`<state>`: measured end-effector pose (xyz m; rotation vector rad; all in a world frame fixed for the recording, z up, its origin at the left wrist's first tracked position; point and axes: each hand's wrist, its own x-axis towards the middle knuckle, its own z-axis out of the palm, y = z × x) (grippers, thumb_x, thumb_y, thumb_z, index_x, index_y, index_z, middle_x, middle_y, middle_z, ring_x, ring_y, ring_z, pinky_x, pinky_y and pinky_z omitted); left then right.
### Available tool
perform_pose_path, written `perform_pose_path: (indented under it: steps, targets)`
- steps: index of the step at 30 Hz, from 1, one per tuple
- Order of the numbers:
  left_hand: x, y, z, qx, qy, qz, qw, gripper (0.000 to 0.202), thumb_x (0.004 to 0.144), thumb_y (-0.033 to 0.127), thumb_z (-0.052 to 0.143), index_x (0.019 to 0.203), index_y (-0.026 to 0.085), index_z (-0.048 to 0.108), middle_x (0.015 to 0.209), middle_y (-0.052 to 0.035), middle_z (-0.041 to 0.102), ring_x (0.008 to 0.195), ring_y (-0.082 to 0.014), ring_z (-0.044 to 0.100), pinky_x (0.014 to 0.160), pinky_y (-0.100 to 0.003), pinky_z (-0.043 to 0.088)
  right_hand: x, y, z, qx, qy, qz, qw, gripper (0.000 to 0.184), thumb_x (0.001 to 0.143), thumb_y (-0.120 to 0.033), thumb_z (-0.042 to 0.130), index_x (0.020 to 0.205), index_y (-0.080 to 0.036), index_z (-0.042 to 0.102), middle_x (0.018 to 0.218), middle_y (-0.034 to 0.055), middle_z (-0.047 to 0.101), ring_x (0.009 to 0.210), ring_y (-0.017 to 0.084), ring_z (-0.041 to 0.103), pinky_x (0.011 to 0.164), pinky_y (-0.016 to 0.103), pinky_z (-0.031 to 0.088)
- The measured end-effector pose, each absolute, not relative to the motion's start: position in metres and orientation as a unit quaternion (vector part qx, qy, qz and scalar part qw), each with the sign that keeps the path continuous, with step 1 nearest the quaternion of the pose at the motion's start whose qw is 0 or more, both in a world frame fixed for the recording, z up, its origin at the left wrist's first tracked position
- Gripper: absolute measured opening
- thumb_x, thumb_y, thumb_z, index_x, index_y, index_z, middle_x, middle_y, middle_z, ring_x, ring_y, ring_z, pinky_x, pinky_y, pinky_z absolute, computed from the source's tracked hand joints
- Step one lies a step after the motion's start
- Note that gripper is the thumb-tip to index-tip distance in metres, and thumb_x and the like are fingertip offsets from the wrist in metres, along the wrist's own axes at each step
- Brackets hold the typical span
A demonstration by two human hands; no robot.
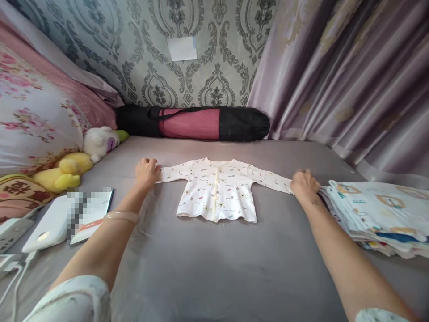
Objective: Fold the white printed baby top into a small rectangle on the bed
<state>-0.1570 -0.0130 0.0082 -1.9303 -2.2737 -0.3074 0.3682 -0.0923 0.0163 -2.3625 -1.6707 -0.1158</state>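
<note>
A small white baby shirt [216,192] with a tiny print and a buttoned front lies flat on the grey sheet [214,268], both sleeves stretched out sideways. My left hand [146,172] grips the cuff of the sleeve on the left, fingers curled over it. At the other cuff, my right hand [305,182] is closed on the sleeve end; its fingers are slightly blurred. The shirt's hem is a little wavy.
On the right is a stack of folded baby clothes [385,210]. To the left lie a white router-like device [50,223], a phone-like screen [97,214], a power strip [15,232] and plush toys [72,170]. A black and pink rolled bag [191,123] rests against the wall.
</note>
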Motion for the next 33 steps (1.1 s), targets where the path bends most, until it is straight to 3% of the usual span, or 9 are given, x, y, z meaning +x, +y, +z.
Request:
perform_pose_path:
  steps: [2,4,8,11,14,19,25,29,33]
  targets:
    - [-0.132,-0.009,0.011,-0.675,-0.725,-0.11,0.079,0.038,0.093,0.033,0.039,0.121,0.017,0.06,0.123,-0.0171,0.057,0.116,-0.0341,0.051,0.093,-0.044,0.041,0.35,-0.081,0.016,-0.803,-0.582,-0.041,0.12,0.034,0.096,-0.026,0.043,0.124,-0.02,0.06,0.133,0.0184,0.053,0.117,0.033,0.054,0.095,0.051,0.046]
    - [-0.1,-0.006,0.013,-0.731,-0.673,-0.105,0.041,0.037,0.094,0.03,0.038,0.122,0.018,0.059,0.123,-0.0148,0.059,0.116,-0.0314,0.052,0.096,-0.043,0.04,0.321,-0.067,0.013,-0.757,-0.644,-0.018,0.113,0.045,0.096,-0.02,0.029,0.131,-0.017,0.056,0.137,0.0161,0.052,0.125,0.029,0.049,0.104,0.046,0.039]
    - [-0.036,-0.002,0.002,-0.839,-0.535,-0.092,-0.03,0.043,0.096,0.027,0.034,0.134,0.016,0.05,0.137,-0.0125,0.054,0.127,-0.0252,0.047,0.107,-0.037,0.033,0.262,-0.046,0.004,-0.642,-0.76,0.069,0.071,0.055,0.098,-0.036,0.023,0.146,-0.014,0.038,0.154,0.0099,0.032,0.144,0.028,0.021,0.118,0.05,0.013]
    - [-0.011,0.0,-0.014,-0.852,-0.515,-0.088,-0.044,0.05,0.098,0.036,0.029,0.141,0.014,0.043,0.151,-0.0134,0.039,0.141,-0.0268,0.031,0.116,-0.04,0.02,0.244,-0.044,-0.003,-0.642,-0.756,0.121,0.047,0.06,0.098,-0.045,0.017,0.151,-0.018,0.028,0.159,0.0055,0.019,0.147,0.026,0.01,0.118,0.053,0.006]
    - [-0.006,0.002,-0.026,-0.839,-0.537,-0.072,-0.052,0.057,0.099,0.042,0.026,0.148,0.013,0.035,0.156,-0.0139,0.029,0.144,-0.0287,0.023,0.117,-0.044,0.016,0.244,-0.046,-0.008,-0.649,-0.746,0.142,0.045,0.062,0.098,-0.05,0.014,0.153,-0.022,0.023,0.16,0.0018,0.012,0.147,0.027,0.004,0.117,0.056,0.004]
    - [-0.008,0.005,-0.026,-0.836,-0.546,-0.039,-0.05,0.06,0.099,0.045,0.021,0.151,0.014,0.028,0.158,-0.0135,0.024,0.146,-0.0292,0.018,0.117,-0.048,0.015,0.247,-0.046,-0.005,-0.65,-0.744,0.148,0.052,0.065,0.097,-0.052,0.013,0.153,-0.021,0.021,0.16,0.0014,0.012,0.147,0.028,0.003,0.116,0.059,0.002]
    - [0.012,-0.028,-0.008,-0.837,-0.545,-0.016,-0.039,0.064,0.098,0.046,0.02,0.149,0.009,0.028,0.158,-0.017,0.023,0.147,-0.0289,0.015,0.118,-0.047,0.013,0.276,-0.056,0.008,-0.657,-0.732,0.152,0.099,0.066,0.097,-0.047,0.004,0.153,-0.017,0.021,0.16,0.0041,0.014,0.147,0.023,0.007,0.119,0.05,0.009]
    - [0.029,-0.063,-0.004,-0.883,-0.465,0.0,-0.07,0.065,0.099,0.05,0.013,0.151,0.013,0.024,0.159,-0.0126,0.019,0.147,-0.0255,0.012,0.118,-0.044,0.013,0.306,-0.075,-0.002,-0.692,-0.716,0.075,0.053,0.064,0.097,-0.045,0.011,0.152,-0.015,0.027,0.159,0.0072,0.02,0.147,0.025,0.011,0.118,0.053,0.006]
    - [0.037,-0.077,-0.004,-0.879,-0.468,0.025,-0.088,0.068,0.099,0.052,0.012,0.152,0.01,0.02,0.161,-0.0144,0.011,0.148,-0.0282,0.007,0.118,-0.045,0.012,0.317,-0.084,-0.013,-0.708,-0.701,0.079,0.031,0.062,0.097,-0.045,0.011,0.153,-0.019,0.023,0.16,0.0047,0.017,0.146,0.026,0.012,0.117,0.057,0.009]
